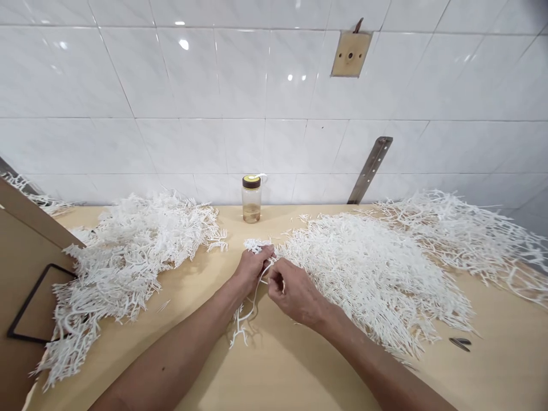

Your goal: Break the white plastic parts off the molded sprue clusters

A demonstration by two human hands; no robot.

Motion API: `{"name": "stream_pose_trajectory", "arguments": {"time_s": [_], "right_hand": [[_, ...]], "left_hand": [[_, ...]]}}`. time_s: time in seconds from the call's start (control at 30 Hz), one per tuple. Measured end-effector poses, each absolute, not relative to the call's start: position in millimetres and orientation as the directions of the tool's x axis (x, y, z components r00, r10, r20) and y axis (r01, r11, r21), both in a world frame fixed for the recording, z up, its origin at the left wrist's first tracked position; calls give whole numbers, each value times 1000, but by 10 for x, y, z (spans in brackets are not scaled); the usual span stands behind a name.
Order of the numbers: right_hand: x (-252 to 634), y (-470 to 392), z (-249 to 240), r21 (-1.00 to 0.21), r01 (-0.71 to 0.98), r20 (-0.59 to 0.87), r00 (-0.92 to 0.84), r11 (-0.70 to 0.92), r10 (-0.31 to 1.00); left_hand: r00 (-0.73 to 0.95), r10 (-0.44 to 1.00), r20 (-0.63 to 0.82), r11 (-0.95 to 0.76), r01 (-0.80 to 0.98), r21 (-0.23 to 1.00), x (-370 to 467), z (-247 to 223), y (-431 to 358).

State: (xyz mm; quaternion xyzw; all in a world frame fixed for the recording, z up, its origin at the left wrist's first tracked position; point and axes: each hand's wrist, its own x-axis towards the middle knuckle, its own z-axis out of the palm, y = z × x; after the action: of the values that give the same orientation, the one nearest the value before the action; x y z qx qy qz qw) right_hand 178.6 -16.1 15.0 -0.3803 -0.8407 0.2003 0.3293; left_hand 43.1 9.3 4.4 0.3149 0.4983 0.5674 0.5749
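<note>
My left hand (253,267) is closed on a small bunch of white plastic branch pieces (256,245), whose tips stick out above the thumb. From between my hands a long white branched plastic stem (240,326) hangs down towards the tabletop. My right hand (290,288) is beside the left, its fingers curled and pinched at the stem near the bunch. What exactly lies between those fingertips is partly hidden. Just right of my hands spreads a large heap of white branch pieces (363,268).
Another white heap (141,257) lies at left, against a cardboard box (29,274) with a black outline mark. Larger white branched sheets (471,240) lie at far right. A lidded jar (252,200) stands by the tiled wall. Small dark metal snips (460,343) rest at right on the wooden table (274,377).
</note>
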Motion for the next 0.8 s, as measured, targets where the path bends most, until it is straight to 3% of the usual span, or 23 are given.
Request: {"name": "stream_pose_trajectory", "arguments": {"time_s": [0.23,0.47,0.6,0.8], "right_hand": [[1802,-177,165,-699,418,388,-460,580,799],[1936,-85,315,-752,460,387,-273,472,881],[2079,42,355,-738,546,372,-160,396,914],[2187,142,373,-659,654,325,-197,371,925]], "left_hand": [[22,991,-135,134,-355,925,422,11,51],[76,987,-144,161,-369,915,378,10,87],[107,985,-136,166,-368,915,357,13,110],[116,985,-131,162,-318,934,338,49,112]]}}
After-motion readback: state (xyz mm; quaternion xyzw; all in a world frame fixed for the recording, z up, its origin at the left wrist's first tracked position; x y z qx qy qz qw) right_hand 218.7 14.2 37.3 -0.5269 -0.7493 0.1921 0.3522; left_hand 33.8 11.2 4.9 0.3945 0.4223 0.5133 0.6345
